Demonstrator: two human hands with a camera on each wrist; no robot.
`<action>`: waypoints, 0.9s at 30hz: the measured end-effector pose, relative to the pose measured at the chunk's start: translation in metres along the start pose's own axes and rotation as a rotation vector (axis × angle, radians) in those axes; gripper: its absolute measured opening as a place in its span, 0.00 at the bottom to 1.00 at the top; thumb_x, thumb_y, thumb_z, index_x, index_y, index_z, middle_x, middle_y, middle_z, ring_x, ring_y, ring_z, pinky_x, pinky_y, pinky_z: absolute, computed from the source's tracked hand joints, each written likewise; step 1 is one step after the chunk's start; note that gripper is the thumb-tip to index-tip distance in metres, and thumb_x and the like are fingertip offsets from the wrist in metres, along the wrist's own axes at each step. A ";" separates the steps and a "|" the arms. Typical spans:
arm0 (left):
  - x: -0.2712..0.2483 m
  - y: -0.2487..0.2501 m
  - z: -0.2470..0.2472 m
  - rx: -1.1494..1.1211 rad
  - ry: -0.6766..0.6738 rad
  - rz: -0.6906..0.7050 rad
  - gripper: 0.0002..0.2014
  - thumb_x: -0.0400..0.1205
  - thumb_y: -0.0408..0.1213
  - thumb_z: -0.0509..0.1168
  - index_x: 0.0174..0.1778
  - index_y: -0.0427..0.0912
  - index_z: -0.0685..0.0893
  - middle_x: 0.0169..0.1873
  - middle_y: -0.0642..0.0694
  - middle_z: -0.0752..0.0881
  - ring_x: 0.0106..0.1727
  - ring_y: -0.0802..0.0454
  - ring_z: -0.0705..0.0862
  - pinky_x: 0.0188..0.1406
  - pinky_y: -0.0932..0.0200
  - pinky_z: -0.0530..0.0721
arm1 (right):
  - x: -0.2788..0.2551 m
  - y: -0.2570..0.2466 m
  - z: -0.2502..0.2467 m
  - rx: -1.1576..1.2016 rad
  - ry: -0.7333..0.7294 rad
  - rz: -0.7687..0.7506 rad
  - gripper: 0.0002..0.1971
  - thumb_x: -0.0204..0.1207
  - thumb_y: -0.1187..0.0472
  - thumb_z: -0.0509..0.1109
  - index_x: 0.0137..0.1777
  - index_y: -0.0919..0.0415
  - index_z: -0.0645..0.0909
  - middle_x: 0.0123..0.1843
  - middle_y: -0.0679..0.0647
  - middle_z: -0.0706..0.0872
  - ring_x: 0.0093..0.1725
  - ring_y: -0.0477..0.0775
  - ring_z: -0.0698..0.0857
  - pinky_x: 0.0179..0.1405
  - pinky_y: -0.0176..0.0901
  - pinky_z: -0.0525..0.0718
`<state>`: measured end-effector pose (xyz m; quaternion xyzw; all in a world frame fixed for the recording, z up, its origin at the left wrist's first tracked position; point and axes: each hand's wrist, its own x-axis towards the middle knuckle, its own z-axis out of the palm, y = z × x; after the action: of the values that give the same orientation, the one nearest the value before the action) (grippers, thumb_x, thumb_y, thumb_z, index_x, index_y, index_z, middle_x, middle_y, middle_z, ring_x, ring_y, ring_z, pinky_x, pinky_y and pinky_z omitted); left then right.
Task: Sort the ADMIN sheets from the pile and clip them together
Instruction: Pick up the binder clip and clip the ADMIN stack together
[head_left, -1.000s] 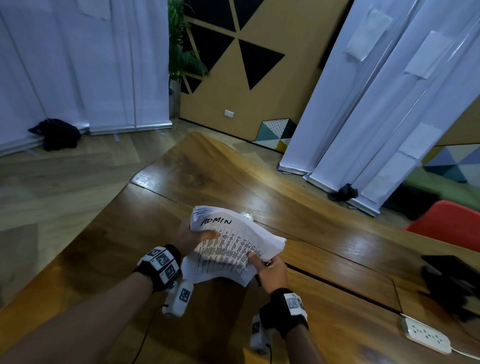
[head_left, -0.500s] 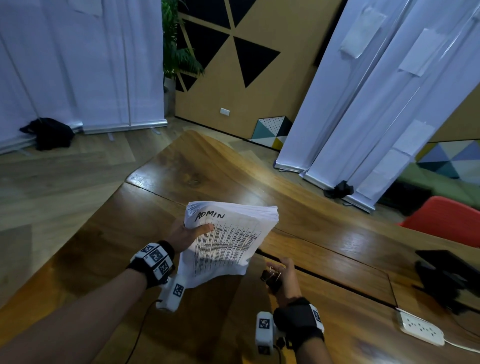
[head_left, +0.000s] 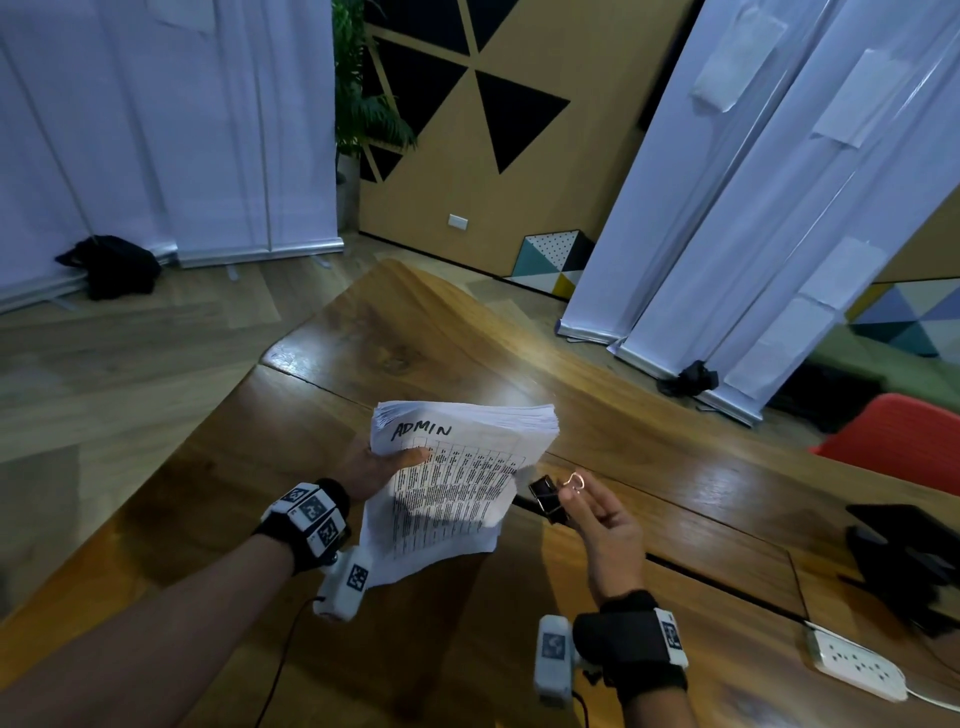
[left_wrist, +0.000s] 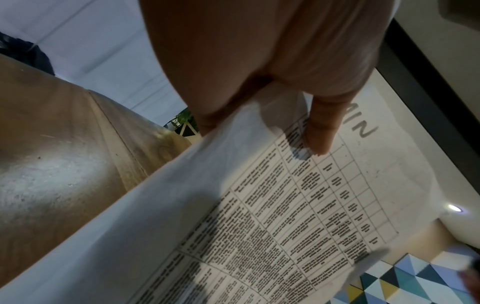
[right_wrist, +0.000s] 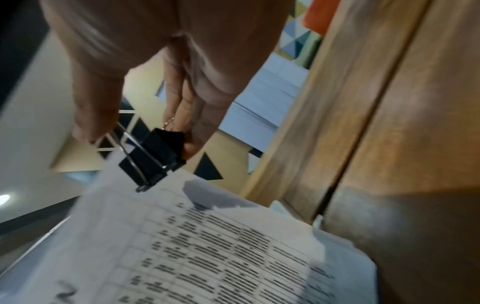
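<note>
While the left hand (head_left: 375, 464) grips the limp, droopy ADMIN stack (head_left: 457, 478) above the bench (head_left: 675, 467), thumb on top, the right hand (head_left: 605, 525) pinches a stiff binder clip (head_left: 549, 498); clamp the thick squared top edge.

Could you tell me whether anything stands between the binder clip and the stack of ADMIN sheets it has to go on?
Nothing visible does. The right hand pinches the binder clip just beside the right edge of the ADMIN sheets, which the left hand holds above the table. Only open air separates them.
</note>
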<state>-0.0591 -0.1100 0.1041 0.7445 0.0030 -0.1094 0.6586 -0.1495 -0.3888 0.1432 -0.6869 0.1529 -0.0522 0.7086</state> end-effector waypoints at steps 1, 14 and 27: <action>0.000 -0.001 -0.001 0.022 -0.010 0.000 0.11 0.76 0.35 0.73 0.53 0.46 0.85 0.37 0.63 0.92 0.39 0.72 0.89 0.42 0.71 0.88 | -0.003 -0.011 0.002 -0.027 -0.039 -0.055 0.29 0.58 0.51 0.83 0.61 0.51 0.82 0.56 0.53 0.91 0.54 0.43 0.89 0.53 0.37 0.87; -0.022 0.061 0.003 0.259 -0.337 0.190 0.10 0.71 0.36 0.77 0.47 0.43 0.91 0.46 0.43 0.93 0.48 0.45 0.92 0.53 0.39 0.88 | -0.036 -0.089 0.021 -0.096 -0.267 -0.404 0.21 0.61 0.63 0.80 0.56 0.59 0.85 0.49 0.58 0.91 0.50 0.56 0.90 0.48 0.38 0.88; -0.037 0.085 0.002 0.531 -0.551 0.262 0.13 0.73 0.40 0.75 0.48 0.36 0.90 0.46 0.42 0.93 0.47 0.40 0.91 0.48 0.40 0.87 | -0.032 -0.080 0.010 -0.029 -0.151 -0.320 0.13 0.58 0.65 0.80 0.43 0.59 0.87 0.40 0.53 0.91 0.40 0.49 0.89 0.39 0.36 0.88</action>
<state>-0.0826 -0.1184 0.1937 0.8256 -0.2968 -0.2171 0.4280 -0.1659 -0.3740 0.2270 -0.7146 -0.0111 -0.1105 0.6907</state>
